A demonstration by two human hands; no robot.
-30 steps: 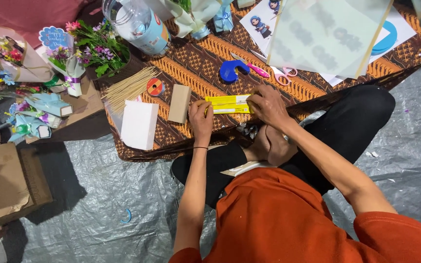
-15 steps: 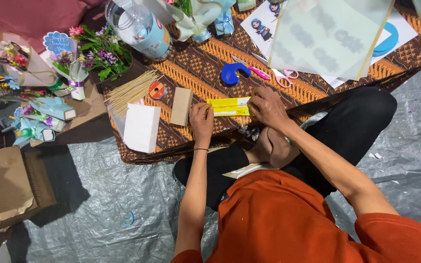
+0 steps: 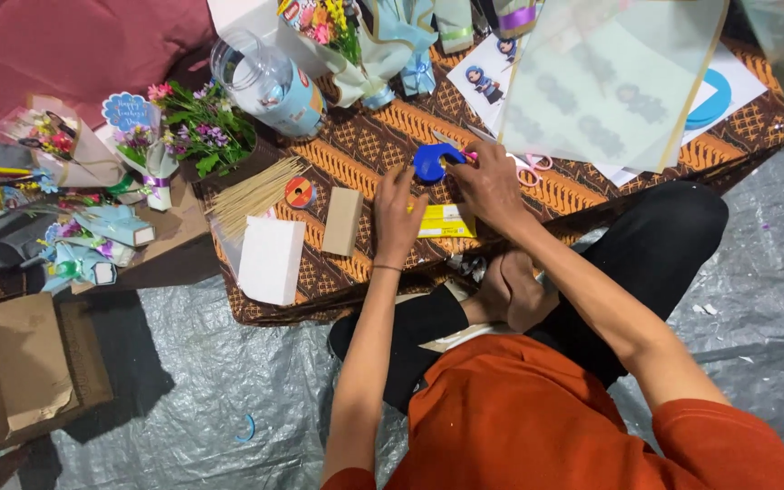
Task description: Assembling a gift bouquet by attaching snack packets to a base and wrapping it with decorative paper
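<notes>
Resting on one yellow box [image 3: 445,220], both hands curl: left hand [image 3: 398,213] and right hand [image 3: 490,186] pinching it; one blue dispenser [image 3: 435,161] just beyond.

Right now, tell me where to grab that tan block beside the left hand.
Pinch the tan block across its two long sides, coming straight down from above. It lies flat on the patterned cloth, narrow across, with bare cloth on both sides between the white block and the left hand.

A flat yellow rectangular packet [image 3: 445,220] lies on the patterned brown cloth, between the hands. Left of it stand a small tan cardboard box [image 3: 343,221] and a white rectangular box [image 3: 271,259]. A clear plastic jar with a pale blue label [image 3: 269,83] lies tipped farther back.
</notes>
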